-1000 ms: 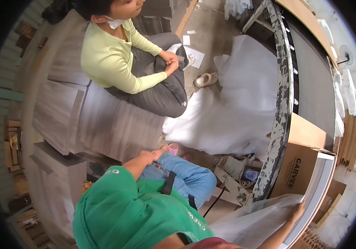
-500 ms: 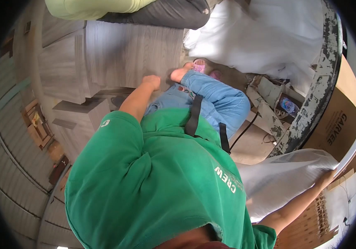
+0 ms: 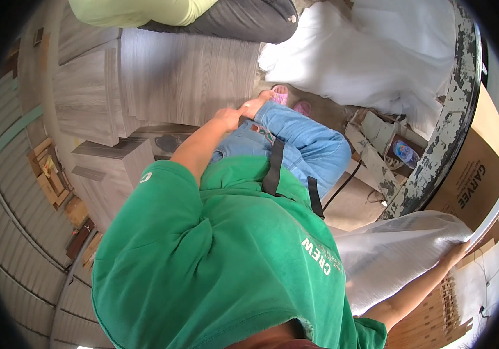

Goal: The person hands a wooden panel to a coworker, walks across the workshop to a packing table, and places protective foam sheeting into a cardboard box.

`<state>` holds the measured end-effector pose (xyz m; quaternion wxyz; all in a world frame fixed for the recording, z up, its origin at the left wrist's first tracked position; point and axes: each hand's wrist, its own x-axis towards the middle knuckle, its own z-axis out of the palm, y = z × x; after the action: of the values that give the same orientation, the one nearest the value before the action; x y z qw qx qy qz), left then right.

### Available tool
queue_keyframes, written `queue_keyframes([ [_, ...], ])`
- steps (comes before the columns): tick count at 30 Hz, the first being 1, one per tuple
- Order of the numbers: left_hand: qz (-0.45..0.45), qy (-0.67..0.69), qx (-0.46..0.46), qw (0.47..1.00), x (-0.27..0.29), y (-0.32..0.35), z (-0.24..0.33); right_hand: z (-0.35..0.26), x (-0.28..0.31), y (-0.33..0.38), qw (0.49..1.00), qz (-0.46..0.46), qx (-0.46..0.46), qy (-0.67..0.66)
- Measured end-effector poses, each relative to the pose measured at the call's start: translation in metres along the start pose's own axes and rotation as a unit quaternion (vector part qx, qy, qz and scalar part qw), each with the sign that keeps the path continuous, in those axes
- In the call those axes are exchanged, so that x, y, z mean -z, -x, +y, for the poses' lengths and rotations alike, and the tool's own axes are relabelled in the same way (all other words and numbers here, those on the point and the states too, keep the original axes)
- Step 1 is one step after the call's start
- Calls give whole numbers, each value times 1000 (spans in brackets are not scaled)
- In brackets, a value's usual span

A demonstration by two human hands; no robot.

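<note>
My green shirt (image 3: 214,262) fills the lower middle of the view, with my blue jeans (image 3: 302,145) above it. My left hand (image 3: 233,115) lies on my left knee and holds nothing. My right hand (image 3: 456,253) is stretched out to the lower right. Its fingers grip the edge of a translucent white plastic sheet (image 3: 389,256), which bulges over a flat white panel (image 3: 491,218). A brown cardboard box (image 3: 473,174) stands just behind that hand.
Another person sits at the top, showing a yellow-green sleeve (image 3: 139,11) and dark trousers (image 3: 232,20), on stacked grey wood-grain panels (image 3: 180,75). White wrapping (image 3: 366,58) is heaped beside a curved rim with peeling paint (image 3: 453,116). Pink sandals (image 3: 281,93) and a plastic bottle (image 3: 403,152) are on the floor.
The view has tipped down toward my own body, so the seated person has slid mostly out at the top. My right hand still grips the plastic sheet; my left hand stays on my knee.
</note>
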<state>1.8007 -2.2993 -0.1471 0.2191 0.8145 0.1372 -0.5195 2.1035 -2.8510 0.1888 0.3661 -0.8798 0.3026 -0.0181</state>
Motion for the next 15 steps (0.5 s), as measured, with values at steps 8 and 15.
queue_keyframes([
  [8,13,-25,-21,999,11,0,-2,-10,-5,0,999,16,18,23],
  [15,-18,-52,-14,998,19,-8,7,1,3,-12,1000,14,-1,-14],
])
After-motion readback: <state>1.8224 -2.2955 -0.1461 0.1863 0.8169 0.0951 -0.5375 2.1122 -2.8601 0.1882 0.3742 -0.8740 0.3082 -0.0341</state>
